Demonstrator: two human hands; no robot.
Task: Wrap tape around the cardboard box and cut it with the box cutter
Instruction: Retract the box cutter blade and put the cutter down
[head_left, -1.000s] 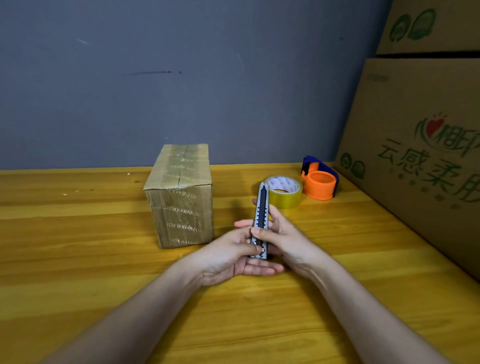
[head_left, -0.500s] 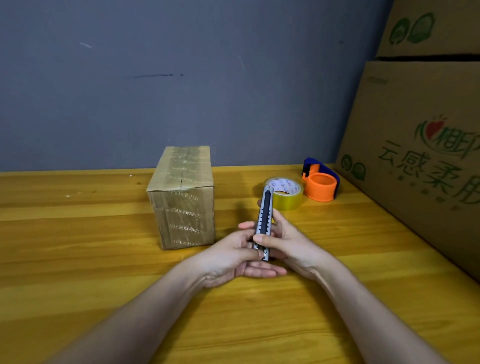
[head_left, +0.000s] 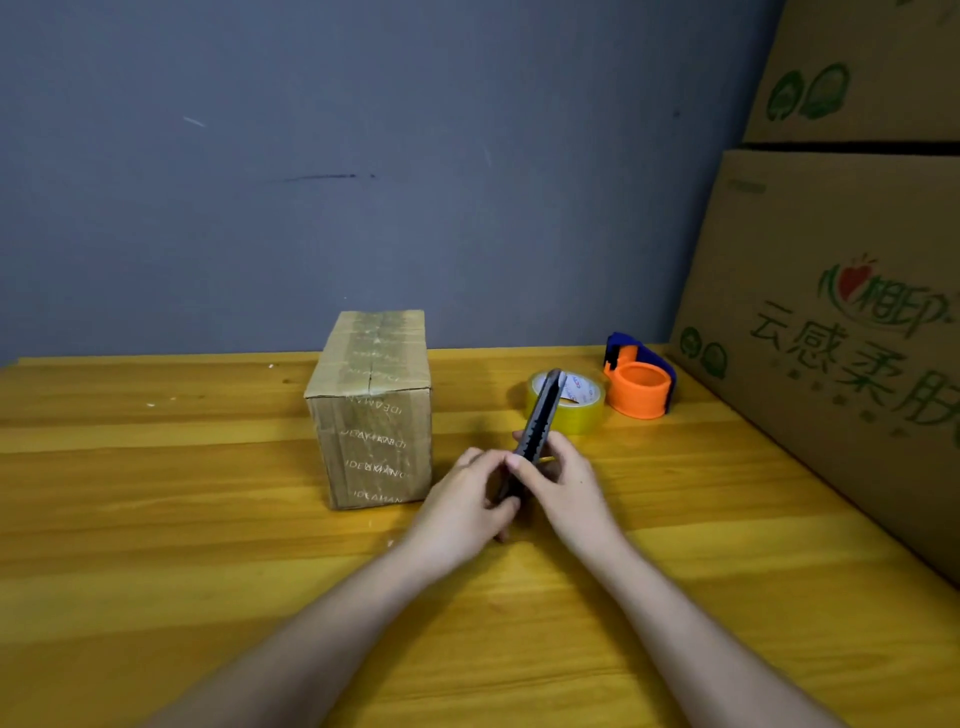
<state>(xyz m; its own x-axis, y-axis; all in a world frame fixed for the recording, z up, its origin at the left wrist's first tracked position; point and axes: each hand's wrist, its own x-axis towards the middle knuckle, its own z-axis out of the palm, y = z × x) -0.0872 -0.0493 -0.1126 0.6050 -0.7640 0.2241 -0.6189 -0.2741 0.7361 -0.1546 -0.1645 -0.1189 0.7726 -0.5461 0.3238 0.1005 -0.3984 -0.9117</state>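
Orange dispenser (head_left: 640, 388), big printed cartons (head_left: 831, 332), wooden table (head_left: 208, 545)

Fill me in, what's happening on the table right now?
A person holds the box cutter in both hands, left hand and right hand, over the wooden table, its tip pointing away from them. Whether a blade is out cannot be told. The small cardboard box, already carrying tape, stands untouched to the left. The yellowish tape roll and an orange tape dispenser sit behind the hands. Big printed cartons line the right side.
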